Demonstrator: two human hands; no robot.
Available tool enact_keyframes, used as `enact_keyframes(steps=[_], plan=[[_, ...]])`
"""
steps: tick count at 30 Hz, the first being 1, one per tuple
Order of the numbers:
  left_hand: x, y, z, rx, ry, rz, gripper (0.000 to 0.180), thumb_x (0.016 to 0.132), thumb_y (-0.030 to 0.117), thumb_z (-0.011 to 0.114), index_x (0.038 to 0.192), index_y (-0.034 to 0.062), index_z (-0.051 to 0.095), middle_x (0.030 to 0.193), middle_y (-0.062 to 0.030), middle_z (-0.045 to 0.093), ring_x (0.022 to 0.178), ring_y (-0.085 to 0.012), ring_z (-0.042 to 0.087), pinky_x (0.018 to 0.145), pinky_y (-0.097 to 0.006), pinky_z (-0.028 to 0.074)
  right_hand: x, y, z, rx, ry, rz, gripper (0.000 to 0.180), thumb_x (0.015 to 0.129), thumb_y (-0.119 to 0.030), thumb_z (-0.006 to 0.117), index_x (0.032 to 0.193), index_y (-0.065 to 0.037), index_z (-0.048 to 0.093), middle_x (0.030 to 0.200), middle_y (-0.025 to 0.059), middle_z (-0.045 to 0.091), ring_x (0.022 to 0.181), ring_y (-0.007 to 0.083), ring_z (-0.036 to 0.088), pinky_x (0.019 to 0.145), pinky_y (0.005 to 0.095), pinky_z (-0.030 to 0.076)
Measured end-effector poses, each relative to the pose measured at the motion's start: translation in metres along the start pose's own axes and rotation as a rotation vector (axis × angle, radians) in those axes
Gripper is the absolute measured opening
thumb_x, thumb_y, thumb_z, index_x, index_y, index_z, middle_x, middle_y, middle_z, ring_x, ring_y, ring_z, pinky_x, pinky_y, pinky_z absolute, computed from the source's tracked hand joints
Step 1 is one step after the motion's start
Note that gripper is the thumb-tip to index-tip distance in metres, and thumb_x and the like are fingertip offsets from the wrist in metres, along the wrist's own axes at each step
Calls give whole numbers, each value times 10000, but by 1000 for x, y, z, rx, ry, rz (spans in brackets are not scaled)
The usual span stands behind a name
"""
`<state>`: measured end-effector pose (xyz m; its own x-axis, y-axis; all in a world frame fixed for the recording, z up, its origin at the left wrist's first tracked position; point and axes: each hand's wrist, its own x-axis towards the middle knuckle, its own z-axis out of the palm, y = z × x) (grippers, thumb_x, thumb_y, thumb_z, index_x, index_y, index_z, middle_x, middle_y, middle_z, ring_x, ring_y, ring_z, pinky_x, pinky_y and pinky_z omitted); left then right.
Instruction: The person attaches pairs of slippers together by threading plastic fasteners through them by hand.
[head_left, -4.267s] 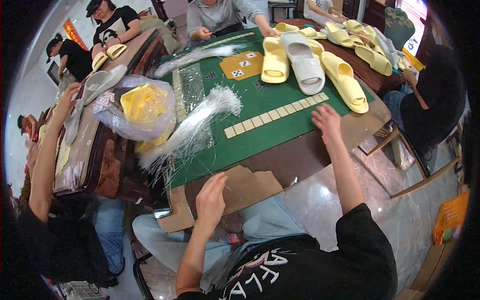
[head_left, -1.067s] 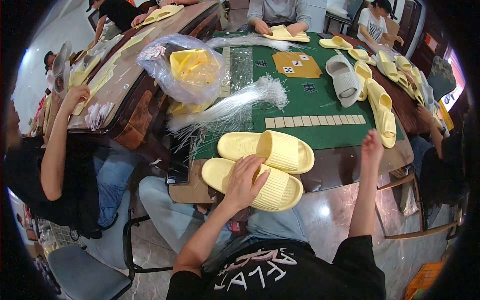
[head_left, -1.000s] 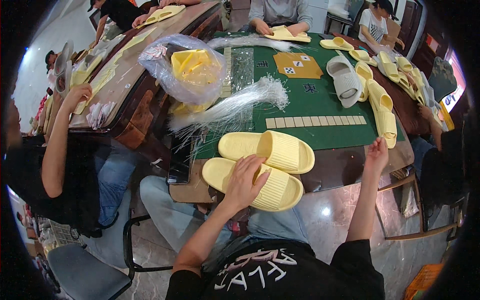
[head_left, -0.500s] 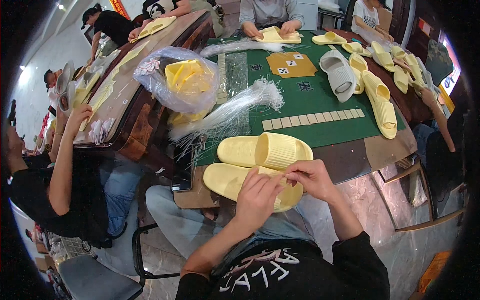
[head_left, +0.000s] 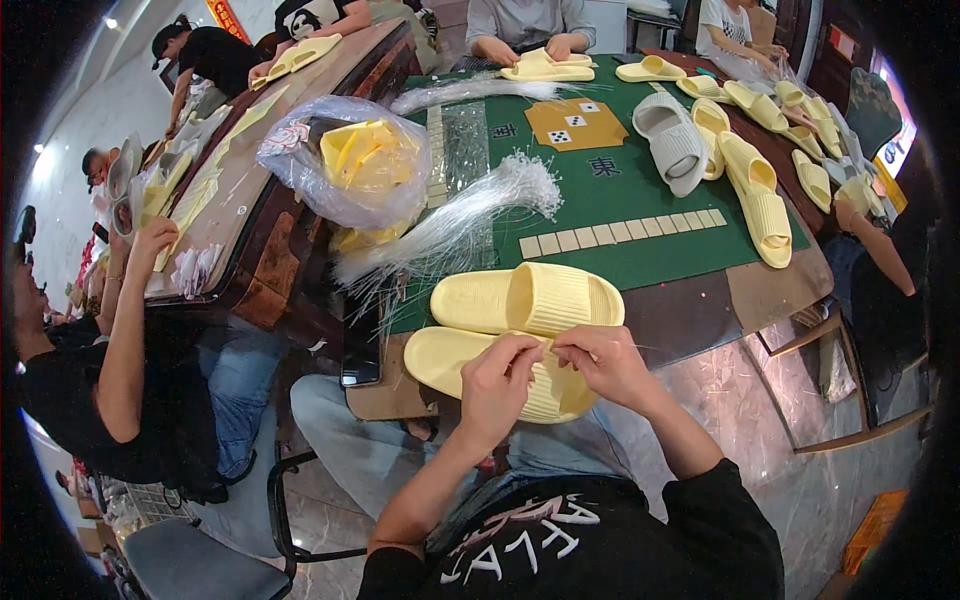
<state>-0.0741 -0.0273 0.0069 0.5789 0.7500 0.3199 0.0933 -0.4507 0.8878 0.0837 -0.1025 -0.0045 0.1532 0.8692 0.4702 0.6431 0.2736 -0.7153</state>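
Observation:
A pair of yellow slippers lies before me at the table's near edge: the near slipper (head_left: 440, 358) partly under my hands, the far slipper (head_left: 572, 298) just beyond it. Above the near slipper's ribbed strap, my left hand (head_left: 497, 385) is closed in a pinch. Close beside it, my right hand (head_left: 608, 368) also pinches, and a thin plastic strand (head_left: 640, 347) sticks out from its fingers. The strand's other end is hidden between the fingertips. A bundle of clear plastic strands (head_left: 490, 203) lies beyond the slippers, to the left.
A plastic bag (head_left: 290, 150) of yellow pieces sits left of the bundle. Grey slippers (head_left: 670, 140) and a yellow pair (head_left: 757, 200) lie on the right of the green mat (head_left: 650, 275). A co-worker's hands (head_left: 525, 52) hold slippers across the table; other people work at both sides.
My left hand has turned from lying across the strap to a raised pinch. My right hand's fingers have shifted slightly, and the strand now shows to their right.

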Motion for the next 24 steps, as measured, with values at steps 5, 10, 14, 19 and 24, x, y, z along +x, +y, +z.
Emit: enact_keyframes(steps=[5, 10, 14, 19, 24], plan=[[14, -11, -14, -141, 128, -103, 64, 842, -14, 577, 888, -38, 615, 742, -67, 644, 626, -101, 607, 577, -216, 491, 1, 2, -6, 37, 153, 133, 110, 824, -81, 615, 902, -4, 629, 753, 116, 641, 642, 199, 644, 558, 301, 496], [48, -43, -28, -149, 191, -154, 67, 851, 12, 579, 881, -39, 612, 769, -94, 651, 664, -129, 639, 593, -231, 519, 1, 39, -22, 121, 371, 429, 199, 896, -161, 556, 964, 10, 632, 778, 92, 655, 686, 132, 627, 588, 243, 474], [68, -60, -13, -160, -46, -279, 96, 845, 31, 593, 843, -58, 627, 737, -95, 655, 652, -130, 641, 583, -233, 514, 4, 52, -22, 53, 270, 450, 256, 915, -158, 531, 1030, 57, 612, 849, 95, 664, 756, 132, 631, 678, 250, 511], [90, -68, 5, -343, -393, -460, 135, 853, 45, 580, 930, -35, 656, 780, -53, 654, 672, -100, 619, 594, -207, 486, 16, 64, -23, 198, 108, 536, 273, 925, -179, 519, 1006, 67, 604, 820, 84, 644, 715, 129, 620, 639, 248, 514], [100, -63, 18, -268, -422, -564, 187, 826, -32, 544, 974, -20, 657, 860, -62, 663, 714, -103, 617, 637, -238, 501, 22, 62, -22, 630, 18, 733, 281, 921, -238, 535, 977, 32, 585, 821, 60, 607, 727, 105, 591, 616, 223, 514]])
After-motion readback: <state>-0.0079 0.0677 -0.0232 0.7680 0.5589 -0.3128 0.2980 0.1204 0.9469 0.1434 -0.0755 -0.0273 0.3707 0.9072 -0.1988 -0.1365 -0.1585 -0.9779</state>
